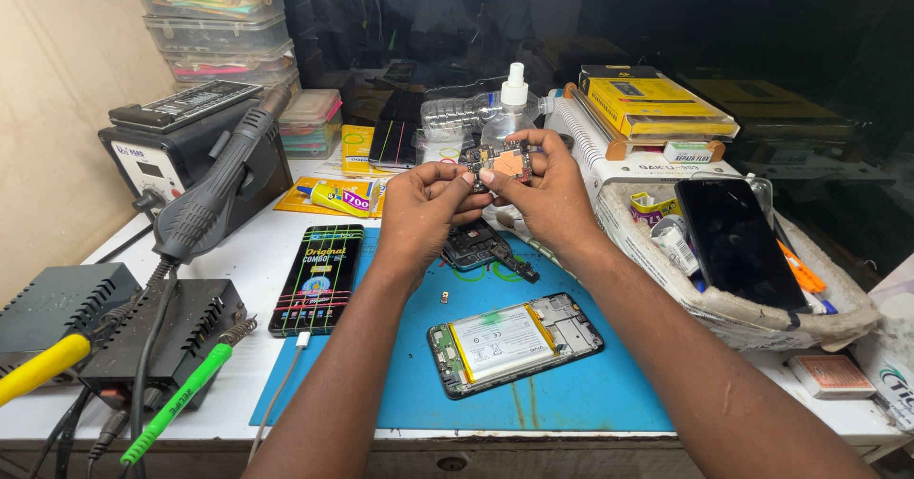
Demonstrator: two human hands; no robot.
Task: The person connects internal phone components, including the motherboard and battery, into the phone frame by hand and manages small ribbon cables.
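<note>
Fingertips [473, 176] of both hands pinch a small circuit board [506, 162], held up in the air above the back of the blue mat [571, 384], just in front of a white-capped bottle [511, 108]. The left hand [426, 208] grips the board's left edge between thumb and forefinger; the right hand [552, 189] holds its right side, thumb on the face with the copper patch. Handling it well, as I judge it, means gripping by the edges only, keeping pressure light so the thin board does not flex, and holding it low over the mat in case it slips. Below the hands lies a dark phone part [476, 244], with a tiny loose piece [445, 296] just beside it. Nearer the body an opened phone [514, 343] lies battery up. Left of the mat sit a boxed screen [317, 279] and a hot-air station [195, 150]; a tray [857, 308] of parts stands right.
</note>
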